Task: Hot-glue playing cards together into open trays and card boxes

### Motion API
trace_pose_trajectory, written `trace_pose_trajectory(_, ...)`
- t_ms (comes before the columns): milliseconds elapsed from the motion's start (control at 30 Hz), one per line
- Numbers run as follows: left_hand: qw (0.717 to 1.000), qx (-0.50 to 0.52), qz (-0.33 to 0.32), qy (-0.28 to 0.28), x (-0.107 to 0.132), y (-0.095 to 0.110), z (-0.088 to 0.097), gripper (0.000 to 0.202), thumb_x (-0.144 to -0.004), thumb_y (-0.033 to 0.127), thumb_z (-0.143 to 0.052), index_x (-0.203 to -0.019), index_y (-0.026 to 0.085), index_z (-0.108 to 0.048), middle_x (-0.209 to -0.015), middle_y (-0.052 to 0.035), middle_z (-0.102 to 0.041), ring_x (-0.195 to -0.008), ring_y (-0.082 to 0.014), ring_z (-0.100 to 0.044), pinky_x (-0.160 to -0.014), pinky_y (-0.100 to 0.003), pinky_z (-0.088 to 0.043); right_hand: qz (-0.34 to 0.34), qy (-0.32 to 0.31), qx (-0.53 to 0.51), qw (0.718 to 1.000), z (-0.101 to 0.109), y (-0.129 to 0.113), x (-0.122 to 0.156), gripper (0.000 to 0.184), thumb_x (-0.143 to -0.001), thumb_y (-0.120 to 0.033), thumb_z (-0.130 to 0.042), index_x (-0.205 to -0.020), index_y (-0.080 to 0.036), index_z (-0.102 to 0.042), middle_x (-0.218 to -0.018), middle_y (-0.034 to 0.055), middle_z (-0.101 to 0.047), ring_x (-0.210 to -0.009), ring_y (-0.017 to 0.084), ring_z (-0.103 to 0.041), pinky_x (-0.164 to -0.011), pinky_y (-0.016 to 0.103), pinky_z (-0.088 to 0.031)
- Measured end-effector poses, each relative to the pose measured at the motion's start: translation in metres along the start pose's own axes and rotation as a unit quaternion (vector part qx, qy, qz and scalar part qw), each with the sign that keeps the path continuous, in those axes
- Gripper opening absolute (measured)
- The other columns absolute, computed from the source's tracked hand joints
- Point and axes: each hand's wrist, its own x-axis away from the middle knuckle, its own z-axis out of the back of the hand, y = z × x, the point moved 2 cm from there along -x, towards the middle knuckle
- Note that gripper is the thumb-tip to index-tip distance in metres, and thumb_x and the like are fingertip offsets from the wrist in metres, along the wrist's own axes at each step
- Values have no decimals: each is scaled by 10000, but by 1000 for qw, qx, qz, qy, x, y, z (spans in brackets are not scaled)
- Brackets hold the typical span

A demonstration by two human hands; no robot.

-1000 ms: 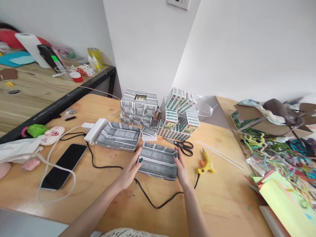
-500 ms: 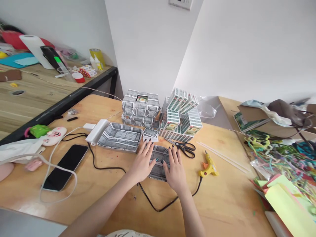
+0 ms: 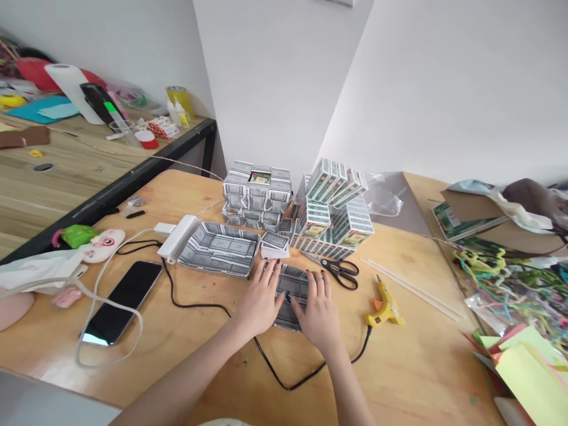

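A shallow tray made of grey patterned playing cards lies on the wooden table in front of me. My left hand rests flat on its left half, fingers stretched out. On the right half my right hand lies flat, fingers spread. Both palms press down on it and cover most of it. A second card tray sits just to the left and farther back, with a small loose stack of cards beside it.
Behind stand a card-built block and a pile of green card boxes. Scissors and a yellow glue gun lie to the right, its black cord running under my arms. A phone lies left; craft clutter fills the right edge.
My hands went from holding the tray by its two sides to lying flat on top of it, pressing down. The view has shifted slightly.
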Motion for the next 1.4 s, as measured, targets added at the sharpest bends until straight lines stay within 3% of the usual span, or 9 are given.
trace_pose_trajectory(233, 1000, 19, 6, -6, -2, -2, 0, 544, -872, 228, -403, -1401, 172, -291, -1467, -129, -285, -1380, -311, -170, -1084, -505, -282, -1, -3, -8, 1000, 2, 0, -4, 606, -836, -435, -453, -1349, -138, -329, -1322, 170, -421, -1310, 345, -254, -1012, 532, -337)
trace_pose_trajectory(600, 982, 184, -1, -32, -2, -17, 4, 694, -795, 20, -347, -1417, 306, -228, -1514, -28, -185, -1398, -218, -148, -1128, -458, -209, 14, -2, 8, 1000, 0, -2, -3, 693, -759, -350, -531, -1374, -132, -301, -1356, 173, -355, -1313, 364, -214, -1000, 537, -353)
trace_pose_trajectory(767, 988, 151, -2, -32, -1, -16, 1, 738, -779, -10, -353, -1424, 312, -199, -1521, -18, -164, -1406, -221, -102, -1135, -456, -197, 13, 11, -14, 1000, 3, 1, -5, 643, -762, -307, -531, -1352, -139, -339, -1314, 155, -398, -1291, 331, -259, -994, 517, -380)
trace_pose_trajectory(933, 996, 88, 0, -10, 0, -8, 7, 660, -833, 95, -409, -1431, 264, -186, -1496, -64, -240, -1395, -252, -145, -1114, -472, -251, -10, 24, -34, 999, 5, 5, -6, 544, -796, -236, -475, -1330, -184, -387, -1288, 120, -442, -1269, 291, -308, -989, 486, -402)
trace_pose_trajectory(1000, 997, 72, -7, 25, -10, -6, 18, 581, -854, 151, -421, -1407, 229, -259, -1444, -89, -340, -1365, -244, -242, -1099, -446, -290, -15, 29, -34, 999, 5, 6, -6, 521, -804, -216, -452, -1322, -197, -407, -1284, 115, -451, -1268, 289, -311, -976, 487, -413)
trace_pose_trajectory(1100, 998, 38, -4, 53, -39, -9, 38, 389, -875, 167, -389, -1249, 185, -496, -1278, -90, -531, -1238, -215, -439, -1044, -373, -370, -12, 35, -36, 999, 3, 8, -6, 509, -807, -202, -437, -1316, -222, -429, -1270, 106, -467, -1263, 284, -324, -960, 483, -425)
trace_pose_trajectory(1167, 1000, -12, 1, 3, -65, -16, 47, 351, -870, 146, -379, -1151, 200, -583, -1168, -59, -614, -1089, -191, -558, -959, -325, -439, -9, 38, -40, 998, 1, 10, -6, 514, -805, -200, -441, -1318, -234, -433, -1267, 102, -471, -1259, 282, -333, -957, 480, -427)
trace_pose_trajectory(1233, 997, -61, 21, -40, -91, -25, 50, 366, -862, 131, -383, -1150, 206, -596, -1172, -50, -622, -1038, -188, -589, -910, -301, -461, -10, 41, -45, 998, 1, 10, -6, 515, -803, -199, -446, -1317, -238, -435, -1266, 101, -474, -1256, 280, -339, -958, 480, -426)
trace_pose_trajectory(1400, 988, -102, 32, -113, -129, -38, 34, 278, -753, 170, -590, -1013, 196, -685, -1063, -86, -681, -963, -239, -631, -812, -298, -486, -15, 45, -50, 998, 3, 8, -6, 491, -807, -187, -441, -1296, -229, -457, -1252, 101, -490, -1258, 271, -338, -966, 469, -423)
